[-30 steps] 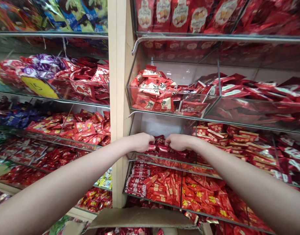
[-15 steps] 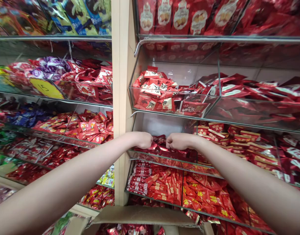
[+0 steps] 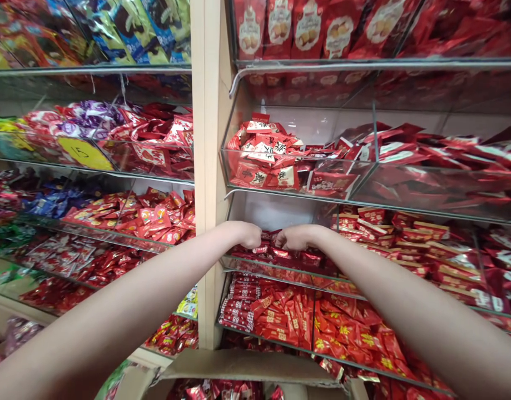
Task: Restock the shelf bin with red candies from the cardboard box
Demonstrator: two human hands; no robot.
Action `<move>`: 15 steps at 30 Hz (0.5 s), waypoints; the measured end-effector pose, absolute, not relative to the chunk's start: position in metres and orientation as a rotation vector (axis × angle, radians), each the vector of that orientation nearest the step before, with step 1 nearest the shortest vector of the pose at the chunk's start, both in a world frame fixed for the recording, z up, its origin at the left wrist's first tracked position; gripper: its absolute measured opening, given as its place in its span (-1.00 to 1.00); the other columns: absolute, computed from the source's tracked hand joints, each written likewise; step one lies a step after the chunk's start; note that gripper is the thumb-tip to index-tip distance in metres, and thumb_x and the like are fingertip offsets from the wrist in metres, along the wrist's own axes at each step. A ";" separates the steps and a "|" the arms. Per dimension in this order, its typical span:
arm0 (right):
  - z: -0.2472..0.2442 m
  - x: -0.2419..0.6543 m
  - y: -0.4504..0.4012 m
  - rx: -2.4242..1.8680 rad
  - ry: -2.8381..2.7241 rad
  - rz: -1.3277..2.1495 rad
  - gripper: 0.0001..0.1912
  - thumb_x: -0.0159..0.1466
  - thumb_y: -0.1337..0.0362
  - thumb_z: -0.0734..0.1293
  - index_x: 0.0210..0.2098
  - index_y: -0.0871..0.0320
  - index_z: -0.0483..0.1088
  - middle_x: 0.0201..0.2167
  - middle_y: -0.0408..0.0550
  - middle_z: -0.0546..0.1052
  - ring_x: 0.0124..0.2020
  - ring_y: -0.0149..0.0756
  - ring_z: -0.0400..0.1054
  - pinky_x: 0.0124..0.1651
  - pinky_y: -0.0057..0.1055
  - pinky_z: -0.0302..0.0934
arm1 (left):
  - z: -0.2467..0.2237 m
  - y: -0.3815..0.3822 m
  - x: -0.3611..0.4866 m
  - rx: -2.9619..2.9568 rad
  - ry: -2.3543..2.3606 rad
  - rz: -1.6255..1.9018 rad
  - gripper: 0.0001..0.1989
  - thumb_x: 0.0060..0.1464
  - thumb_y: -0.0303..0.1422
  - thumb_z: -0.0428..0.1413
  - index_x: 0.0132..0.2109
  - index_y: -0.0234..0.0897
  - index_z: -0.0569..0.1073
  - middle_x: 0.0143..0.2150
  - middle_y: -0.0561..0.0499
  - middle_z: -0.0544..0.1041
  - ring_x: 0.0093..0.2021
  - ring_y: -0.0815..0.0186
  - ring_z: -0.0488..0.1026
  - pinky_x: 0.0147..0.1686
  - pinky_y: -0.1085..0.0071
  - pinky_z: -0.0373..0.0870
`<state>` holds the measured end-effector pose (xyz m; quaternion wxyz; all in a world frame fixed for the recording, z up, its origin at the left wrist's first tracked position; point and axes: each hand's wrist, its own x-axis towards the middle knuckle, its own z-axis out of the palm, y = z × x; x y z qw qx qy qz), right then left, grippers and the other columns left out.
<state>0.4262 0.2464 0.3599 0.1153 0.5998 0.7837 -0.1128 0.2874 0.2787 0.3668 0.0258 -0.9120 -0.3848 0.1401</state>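
Observation:
Both my arms reach into a clear-walled shelf bin that holds dark red wrapped candies [image 3: 280, 253]. At the bin's left side is my left hand [image 3: 249, 235], its fingers curled down and closed at the candies; whatever they grip is hidden. Just to the right, my right hand [image 3: 296, 238] bends its fingers down onto the same candies, thumb and fingertips drawn in. What lies within them cannot be made out. A short gap with shiny red wrappers separates the two hands.
An open cardboard box [image 3: 247, 366] with red packets stands below. A pale wooden post [image 3: 207, 166] divides the shelves. Clear bins above hold red packets [image 3: 263, 150]; those below hold red candy packs [image 3: 280, 316]. A yellow price tag [image 3: 85, 153] hangs left.
My right hand has shifted slightly left, its fingers bending further into the candies. The left hand stays nearly in place, its wrist a little more bent. The view has moved slightly.

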 end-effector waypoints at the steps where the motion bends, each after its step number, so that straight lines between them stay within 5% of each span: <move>1: 0.360 0.427 0.248 1.740 2.324 -0.309 -0.67 -0.03 0.48 0.15 -0.30 0.14 0.39 -0.44 -0.17 0.46 -0.55 -0.50 0.20 -0.50 -0.58 0.06 | 0.368 0.277 0.288 -2.816 -1.190 0.438 -0.64 -0.09 -0.42 -0.12 -0.15 -0.43 0.40 -0.20 -0.24 0.48 -0.34 0.17 0.42 -0.39 0.37 0.32; 5: 0.357 0.423 0.255 1.836 2.401 -0.235 -0.77 0.01 0.42 0.15 -0.40 0.19 0.41 -0.57 -0.17 0.39 -0.61 -0.51 0.13 -0.52 -0.57 0.04 | 0.376 0.270 0.287 -2.814 -1.164 0.490 -0.64 -0.12 -0.46 -0.09 -0.13 -0.43 0.40 -0.19 -0.24 0.48 -0.34 0.15 0.42 -0.40 0.34 0.31; 15: 0.347 0.407 0.259 2.125 2.294 -0.786 -0.79 -0.01 0.49 0.14 -0.43 0.20 0.34 -0.75 -0.27 0.13 -0.75 -0.54 -0.02 -0.66 -0.53 -0.02 | 0.385 0.252 0.280 -2.779 -1.098 0.512 -0.61 -0.18 -0.54 -0.04 -0.13 -0.32 0.41 -0.19 -0.16 0.50 -0.35 0.18 0.42 -0.40 0.37 0.30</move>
